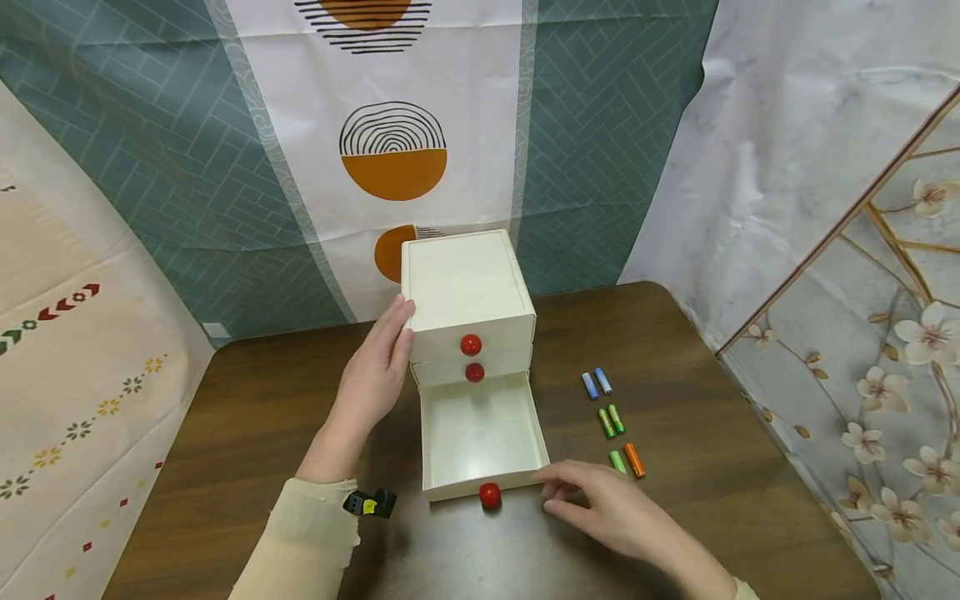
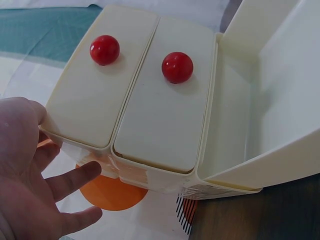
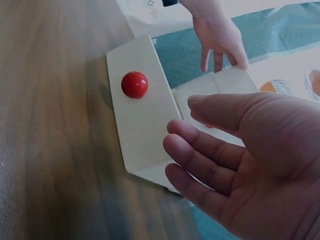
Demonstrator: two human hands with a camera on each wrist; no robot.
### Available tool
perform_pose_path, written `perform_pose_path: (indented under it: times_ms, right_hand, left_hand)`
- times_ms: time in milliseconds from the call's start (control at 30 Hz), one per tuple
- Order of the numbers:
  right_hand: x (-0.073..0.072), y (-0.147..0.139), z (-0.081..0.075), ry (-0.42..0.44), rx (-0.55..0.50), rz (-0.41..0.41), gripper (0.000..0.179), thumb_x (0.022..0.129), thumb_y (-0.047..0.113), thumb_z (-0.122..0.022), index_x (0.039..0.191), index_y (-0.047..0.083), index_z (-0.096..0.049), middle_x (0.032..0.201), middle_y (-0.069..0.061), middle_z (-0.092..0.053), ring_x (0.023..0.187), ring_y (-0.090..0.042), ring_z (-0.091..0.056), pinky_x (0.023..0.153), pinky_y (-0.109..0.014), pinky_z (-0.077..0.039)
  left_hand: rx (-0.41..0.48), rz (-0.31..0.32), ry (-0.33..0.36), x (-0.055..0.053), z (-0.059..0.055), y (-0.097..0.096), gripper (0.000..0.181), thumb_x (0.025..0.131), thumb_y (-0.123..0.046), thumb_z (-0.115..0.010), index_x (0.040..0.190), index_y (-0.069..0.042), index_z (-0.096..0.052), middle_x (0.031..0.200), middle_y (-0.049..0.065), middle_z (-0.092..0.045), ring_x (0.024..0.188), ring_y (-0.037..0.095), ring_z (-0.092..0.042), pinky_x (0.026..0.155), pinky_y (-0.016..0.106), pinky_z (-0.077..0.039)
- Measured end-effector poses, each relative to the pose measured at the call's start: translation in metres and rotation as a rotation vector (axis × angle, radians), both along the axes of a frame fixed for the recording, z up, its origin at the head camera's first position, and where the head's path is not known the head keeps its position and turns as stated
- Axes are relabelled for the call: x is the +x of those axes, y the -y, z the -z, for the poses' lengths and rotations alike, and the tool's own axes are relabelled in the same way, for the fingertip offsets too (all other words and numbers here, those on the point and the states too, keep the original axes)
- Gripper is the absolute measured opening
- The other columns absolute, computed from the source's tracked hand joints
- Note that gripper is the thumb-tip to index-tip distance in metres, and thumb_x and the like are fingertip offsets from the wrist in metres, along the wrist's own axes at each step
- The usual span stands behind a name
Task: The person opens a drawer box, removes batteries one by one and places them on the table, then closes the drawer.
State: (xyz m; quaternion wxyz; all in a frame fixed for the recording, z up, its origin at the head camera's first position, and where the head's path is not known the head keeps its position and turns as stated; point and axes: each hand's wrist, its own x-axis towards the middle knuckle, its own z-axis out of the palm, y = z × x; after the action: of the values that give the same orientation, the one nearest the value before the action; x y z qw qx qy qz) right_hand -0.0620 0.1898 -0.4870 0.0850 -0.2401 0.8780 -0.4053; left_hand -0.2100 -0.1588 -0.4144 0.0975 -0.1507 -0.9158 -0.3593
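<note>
A small white drawer cabinet [image 1: 468, 279] with red knobs stands at the back of the table. Its bottom drawer [image 1: 480, 433] is pulled out, and its floor is bare; the two drawers above are closed. My left hand [image 1: 375, 367] rests against the cabinet's upper left side, fingers mostly straight in the left wrist view. By the right front corner of the pulled-out drawer is my right hand [image 1: 600, 504], its fingers loosely bent and holding nothing. Whether its fingertips touch the drawer I cannot tell. The lowest red knob [image 3: 134, 84] shows on the drawer front in the right wrist view.
Right of the drawer lie several batteries in pairs: blue ones [image 1: 590, 386], green-and-yellow ones [image 1: 606, 423], then a green one [image 1: 618, 462] beside an orange one [image 1: 634, 460]. The wooden table [image 1: 285, 417] meets hanging patterned cloths at its back and sides.
</note>
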Motion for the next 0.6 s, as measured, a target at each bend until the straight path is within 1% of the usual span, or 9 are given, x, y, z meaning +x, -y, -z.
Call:
perform_pose_path:
  times_ms: [167,400,600]
  right_hand:
    - [0.002,0.007,0.003,-0.021,-0.004,-0.022,0.024,0.106,0.023,-0.079,0.130,0.024,-0.077,0.107,0.025,-0.070,0.096,0.002,-0.067,0.086,-0.035,-0.062]
    - [0.003,0.014,0.007,-0.001,-0.010,-0.047,0.024,0.106,0.025,-0.078,0.130,0.022,-0.077,0.107,0.024,-0.071,0.096,0.003,-0.066,0.086,-0.034,-0.061]
    - [0.005,0.020,0.010,0.013,-0.015,-0.061,0.025,0.106,0.023,-0.078,0.131,0.025,-0.076,0.109,0.023,-0.072,0.097,0.004,-0.067,0.085,-0.033,-0.061]
  left_hand:
    - [-0.001,-0.001,0.001,0.000,0.000,0.000,0.054,0.120,-0.032,-0.048,0.172,-0.020,-0.042,0.181,-0.005,-0.028,0.165,0.025,-0.032,0.130,0.058,-0.031]
    - [0.002,0.002,0.000,0.000,0.000,0.001,0.054,0.120,-0.032,-0.048,0.173,-0.020,-0.042,0.181,-0.005,-0.028,0.165,0.026,-0.032,0.130,0.058,-0.031]
    - [0.007,0.000,0.001,0.000,0.000,0.000,0.054,0.120,-0.032,-0.049,0.172,-0.020,-0.042,0.181,-0.006,-0.029,0.164,0.026,-0.033,0.130,0.059,-0.031]
